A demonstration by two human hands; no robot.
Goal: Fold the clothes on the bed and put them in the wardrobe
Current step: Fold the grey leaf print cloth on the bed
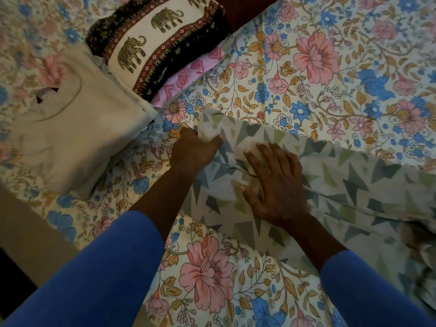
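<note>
Pinching the corner of the triangle-print cloth on the bed

The white cloth with grey and green triangles lies across the flowered bed. It runs from the two grips away to the right edge of the view, wrinkled and partly doubled over along a crease. The left grip has its thumb and curled fingers closed round the cloth's bunched corner, which stands a little off the bed. Just right of it, the right grip lies flat on the cloth, palm down, fingers straight and spread, pressing on it without holding anything. Both arms wear blue sleeves.

Left of the left grip, near but apart from it, a folded cream garment with a thin curved line on its face rests on the bed. Beyond the left grip, farther up the bed, sits a folded dark cloth with a pale band of elephants. It lies on top of a folded pink patterned cloth, whose edge shows beneath it on the side nearer the grips. The cream garment's far corner meets this small pile.
</note>
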